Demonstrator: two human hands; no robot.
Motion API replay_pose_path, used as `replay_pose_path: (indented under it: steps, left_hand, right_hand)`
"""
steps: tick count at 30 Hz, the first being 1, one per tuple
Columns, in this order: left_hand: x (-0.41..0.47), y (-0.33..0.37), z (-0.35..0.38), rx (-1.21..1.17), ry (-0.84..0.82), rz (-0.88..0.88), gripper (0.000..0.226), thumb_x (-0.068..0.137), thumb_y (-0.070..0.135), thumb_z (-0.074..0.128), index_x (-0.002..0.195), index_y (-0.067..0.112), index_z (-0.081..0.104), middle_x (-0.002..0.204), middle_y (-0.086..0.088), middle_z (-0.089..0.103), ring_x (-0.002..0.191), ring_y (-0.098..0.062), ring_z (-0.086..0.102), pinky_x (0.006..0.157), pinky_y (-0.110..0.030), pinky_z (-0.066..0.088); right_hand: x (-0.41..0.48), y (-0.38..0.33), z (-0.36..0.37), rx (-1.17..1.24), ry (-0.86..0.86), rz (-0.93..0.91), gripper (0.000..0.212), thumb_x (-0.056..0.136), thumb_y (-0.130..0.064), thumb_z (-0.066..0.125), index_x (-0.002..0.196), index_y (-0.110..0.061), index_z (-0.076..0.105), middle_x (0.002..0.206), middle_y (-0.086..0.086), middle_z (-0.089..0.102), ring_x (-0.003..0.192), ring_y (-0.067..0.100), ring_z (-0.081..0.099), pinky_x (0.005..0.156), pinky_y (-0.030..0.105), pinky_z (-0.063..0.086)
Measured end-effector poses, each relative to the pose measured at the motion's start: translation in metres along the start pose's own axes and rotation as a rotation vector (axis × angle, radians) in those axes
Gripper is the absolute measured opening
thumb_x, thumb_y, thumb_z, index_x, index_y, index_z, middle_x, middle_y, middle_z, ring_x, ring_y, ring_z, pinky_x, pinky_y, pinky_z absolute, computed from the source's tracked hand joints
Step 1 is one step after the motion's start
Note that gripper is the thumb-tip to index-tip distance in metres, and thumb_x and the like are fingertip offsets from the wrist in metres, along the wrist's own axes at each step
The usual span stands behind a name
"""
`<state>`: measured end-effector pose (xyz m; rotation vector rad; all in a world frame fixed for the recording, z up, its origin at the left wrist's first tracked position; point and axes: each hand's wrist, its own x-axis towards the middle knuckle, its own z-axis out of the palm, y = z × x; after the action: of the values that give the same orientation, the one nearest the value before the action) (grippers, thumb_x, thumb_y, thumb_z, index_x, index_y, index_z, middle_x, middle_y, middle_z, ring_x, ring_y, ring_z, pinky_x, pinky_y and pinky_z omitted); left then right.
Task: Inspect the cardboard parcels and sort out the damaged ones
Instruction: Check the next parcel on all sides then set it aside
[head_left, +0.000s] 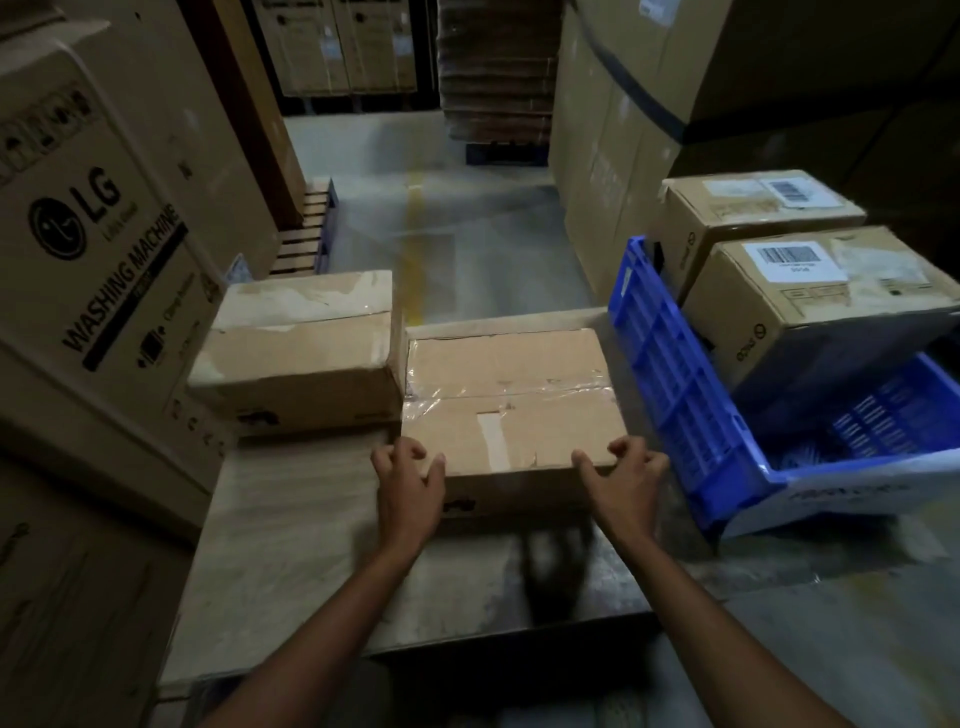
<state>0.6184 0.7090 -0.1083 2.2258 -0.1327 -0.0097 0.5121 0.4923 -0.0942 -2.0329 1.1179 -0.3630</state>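
Centre parcel (511, 410): flat on table (291, 545), clear tape across top, torn strip near front edge. Left parcel (301, 348): just beside it, taller, top scuffed. Right side: far labelled parcel (753, 218) upright; near labelled parcel (826, 296) tilted over crate (675, 374).

Shows two bare arms. Left forearm (332, 613) long and slim, bare from the wrist down to the bottom edge. Right forearm (691, 597) just the same, bare all the way. Left hand (410, 493) bare, with thin fingers and knuckles that stand out. Right hand (623, 483) bare as well, thin fingers too. Shows dark clothes (415, 691) low between the arms, too dim to tell what kind.
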Motion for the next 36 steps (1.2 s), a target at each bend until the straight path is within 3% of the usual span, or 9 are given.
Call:
replay_pose_path:
  steps: [4,7,10,13,18,24,27,31,36]
  left_hand:
    - [0.000,-0.006,0.001,0.112,0.016,0.121,0.021,0.089,0.017,0.069,0.102,0.011,0.055,0.120,-0.011,0.043,0.097,-0.031,0.058,0.079,-0.034,0.047]
    - [0.004,-0.008,0.004,0.349,0.052,0.370,0.027,0.087,0.017,0.067,0.113,0.011,0.060,0.145,-0.022,0.040,0.132,-0.042,0.043,0.104,-0.051,0.042]
    - [0.010,-0.009,0.007,0.490,-0.055,0.471,0.047,0.096,0.034,0.045,0.138,0.014,0.053,0.160,-0.021,0.027,0.150,-0.036,0.022,0.116,-0.055,0.028]
    - [0.015,-0.015,0.009,0.630,-0.193,0.468,0.064,0.099,0.047,0.023,0.148,0.012,0.046,0.160,-0.018,0.029,0.149,-0.035,0.026,0.118,-0.055,0.023]
    - [0.020,0.000,-0.001,0.747,-0.315,0.418,0.081,0.090,0.056,0.000,0.156,0.018,0.028,0.164,-0.015,0.021,0.152,-0.030,0.017,0.122,-0.045,0.011]
    - [0.036,0.016,-0.010,0.864,-0.297,0.499,0.068,0.091,0.054,0.014,0.142,0.023,0.044,0.147,-0.013,0.041,0.133,-0.029,0.037,0.107,-0.044,0.031]
    - [0.052,0.019,-0.007,0.788,-0.306,0.561,0.051,0.096,0.049,0.025,0.126,0.018,0.053,0.154,-0.020,0.034,0.143,-0.035,0.029,0.119,-0.046,0.022]
    - [0.066,0.018,0.002,0.682,-0.423,0.514,0.052,0.102,0.044,0.033,0.144,0.014,0.040,0.166,-0.015,0.009,0.154,-0.030,0.005,0.123,-0.043,0.003]
    - [0.074,0.019,0.006,0.780,-0.407,0.492,0.065,0.101,0.050,0.025,0.156,0.016,0.024,0.162,-0.012,0.024,0.149,-0.028,0.020,0.121,-0.043,0.009]
  right_hand:
    - [-0.006,-0.005,0.006,-0.193,0.060,-0.048,0.046,0.085,-0.042,0.075,0.117,-0.018,0.052,0.135,0.013,0.039,0.103,0.024,0.054,0.091,0.043,0.050]
    - [-0.015,-0.017,0.028,-0.306,0.156,-0.425,0.034,0.089,-0.031,0.068,0.119,-0.014,0.064,0.143,0.019,0.050,0.133,0.036,0.048,0.106,0.059,0.042]
    - [-0.026,-0.031,0.052,-0.369,-0.069,-0.660,0.047,0.100,-0.037,0.041,0.134,-0.012,0.060,0.151,0.020,0.048,0.139,0.039,0.045,0.110,0.053,0.043]
    - [-0.035,-0.032,0.063,-0.559,-0.225,-0.693,0.069,0.098,-0.047,0.013,0.148,-0.015,0.049,0.157,0.015,0.041,0.147,0.034,0.035,0.118,0.051,0.028]
    - [-0.022,-0.039,0.064,-0.597,-0.162,-0.743,0.039,0.098,-0.043,0.033,0.111,-0.021,0.062,0.120,0.007,0.062,0.112,0.027,0.057,0.093,0.041,0.048]
    - [-0.015,-0.050,0.060,-0.650,-0.204,-0.756,0.034,0.097,-0.047,0.047,0.119,-0.022,0.057,0.124,0.005,0.056,0.113,0.026,0.053,0.090,0.043,0.046]
    - [0.007,-0.069,0.059,-0.715,-0.299,-0.751,0.051,0.097,-0.057,0.045,0.136,-0.024,0.049,0.145,0.009,0.045,0.132,0.028,0.042,0.105,0.047,0.039]
    - [0.029,-0.071,0.069,-0.785,-0.480,-0.689,0.080,0.098,-0.071,0.024,0.161,-0.024,0.016,0.169,0.011,0.004,0.156,0.031,0.002,0.123,0.055,0.008]
    - [0.035,-0.071,0.070,-0.791,-0.452,-0.691,0.087,0.089,-0.080,0.016,0.156,-0.025,0.027,0.166,0.010,0.019,0.151,0.031,0.018,0.117,0.055,0.021]
